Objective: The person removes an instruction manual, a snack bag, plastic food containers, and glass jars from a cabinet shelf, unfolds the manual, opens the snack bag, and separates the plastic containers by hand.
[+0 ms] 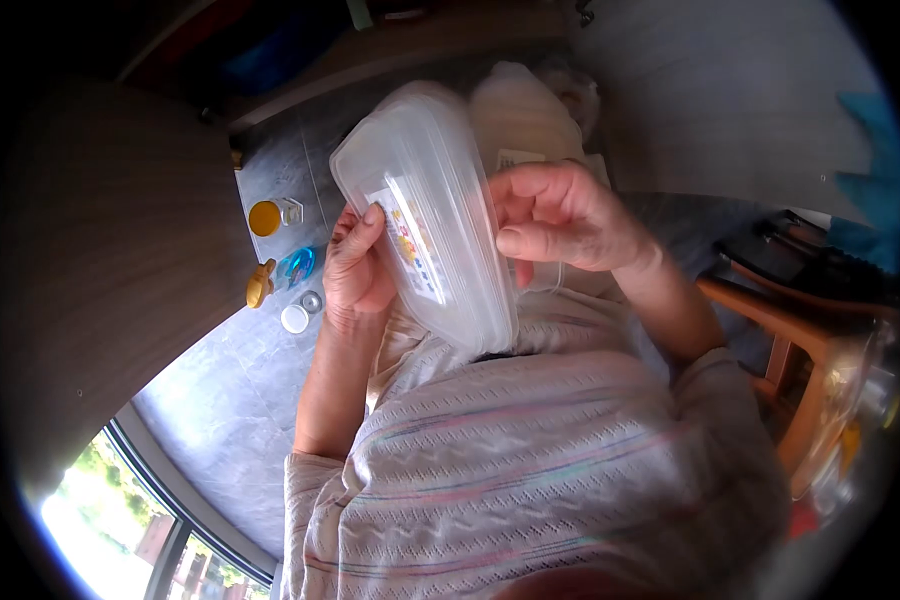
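Observation:
A clear, rectangular plastic food container [445, 180] is tilted on edge in front of my chest. A printed label with colourful figures [410, 240] is on its left face. My left hand [358, 265] is closed around the left side, thumb pressed over the label and the other fingers mostly hidden behind. At the opposite side, my right hand [575, 220] has curled fingers, with index finger and thumb tips right at the ridged rim. A thin whitish loop [555, 282] hangs just below the right hand.
On the grey tiled floor [220, 390] to the left stand a yellow-lidded jar [266, 217], a blue bottle with a yellow top [296, 266] and a white round lid [295, 318]. Brown panels [120, 230] rise left. A wooden stool [770, 315] is at right.

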Available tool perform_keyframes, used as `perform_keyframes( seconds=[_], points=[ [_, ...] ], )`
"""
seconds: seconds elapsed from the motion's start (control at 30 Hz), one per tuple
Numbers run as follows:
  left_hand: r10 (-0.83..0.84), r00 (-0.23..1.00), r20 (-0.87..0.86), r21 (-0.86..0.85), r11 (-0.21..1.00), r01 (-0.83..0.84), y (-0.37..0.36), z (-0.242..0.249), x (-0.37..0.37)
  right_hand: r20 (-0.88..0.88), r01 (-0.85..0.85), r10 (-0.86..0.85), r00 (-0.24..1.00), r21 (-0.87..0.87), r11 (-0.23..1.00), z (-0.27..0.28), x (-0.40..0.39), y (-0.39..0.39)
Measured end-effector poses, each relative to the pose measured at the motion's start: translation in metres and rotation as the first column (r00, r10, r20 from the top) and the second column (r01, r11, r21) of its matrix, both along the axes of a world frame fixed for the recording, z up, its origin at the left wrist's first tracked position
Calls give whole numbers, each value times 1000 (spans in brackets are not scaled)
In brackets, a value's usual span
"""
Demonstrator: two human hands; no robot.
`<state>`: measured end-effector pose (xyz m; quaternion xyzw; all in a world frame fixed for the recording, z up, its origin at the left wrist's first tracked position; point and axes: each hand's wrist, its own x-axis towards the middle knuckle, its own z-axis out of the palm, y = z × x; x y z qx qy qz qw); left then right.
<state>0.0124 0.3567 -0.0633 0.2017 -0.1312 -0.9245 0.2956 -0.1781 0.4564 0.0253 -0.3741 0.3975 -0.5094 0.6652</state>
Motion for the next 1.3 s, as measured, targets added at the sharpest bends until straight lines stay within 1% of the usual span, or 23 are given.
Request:
perform_keyframes(
  seconds=[0.1, 0.2, 0.3, 0.37, 0.4, 0.43, 0.5, 0.6, 0.63, 0.7, 0.8, 0.83, 0.9, 1.0, 1.13, 1.23, 1.3],
  points=[
    [-14, 999, -34, 25, 1000, 15, 0, -1, 2, -21, -1, 1, 1000, 9, 1000, 1, 1, 1],
    [-32, 997, -63, 31, 999, 34, -1, 0, 1, -1, 9, -9, 1000, 14, 1000, 1, 2, 0],
    [-49, 992, -118, 4, 999, 49, -2, -2, 3, -124, 27, -24, 992, 26, 999, 6, 0, -1],
    [-29, 997, -74, -2, 1000, 29, -1, -2, 4, -278, 97, -89, 957, 17, 995, 6, 1, 1],
    [-20, 998, -54, -7, 1000, 19, -1, -1, 4, -354, 132, -121, 927, 8, 991, 5, 2, 3],
    [-19, 1000, -20, 13, 1000, 19, 0, 0, 3, -434, 202, -204, 878, -50, 978, 2, 5, 4],
    [-20, 999, 48, 53, 998, 17, 2, 6, 1, -566, 321, -366, 739, -181, 929, -6, 14, 4],
    [-17, 999, 31, 58, 998, 15, 2, 12, -1, -486, 374, -494, 721, -327, 868, -10, 15, 0],
    [-2, 998, 56, 53, 999, -1, 3, 12, -2, -493, 368, -469, 733, -292, 883, -9, 16, 0],
    [-16, 999, 46, 10, 1000, 15, 3, 9, -2, -505, 355, -419, 755, -223, 908, -5, 17, 1],
    [-1, 998, 61, -7, 1000, 2, 4, 5, -2, -443, 389, -516, 734, -349, 853, -22, 20, 2],
    [10, 997, 72, -5, 1000, -10, 5, 4, -3, -437, 377, -521, 733, -376, 846, -25, 19, 2],
    [-4, 999, 37, 8, 1000, 4, 4, 2, -1, -426, 358, -534, 730, -426, 831, -29, 18, 2],
    [-20, 1000, 12, 42, 999, 20, 2, -1, 4, -400, 299, -349, 847, -184, 937, -8, 14, 4],
    [-40, 999, -24, 36, 999, 41, 0, -8, 7, -262, 303, -342, 902, -178, 936, -3, 16, 5],
    [-52, 998, -39, 49, 997, 53, -1, -6, 7, -209, 292, -327, 922, -183, 939, -8, 19, 5],
    [-56, 998, -39, 71, 996, 59, -1, -9, 8, -203, 288, -321, 925, -176, 941, -10, 19, 4]
  ],
)
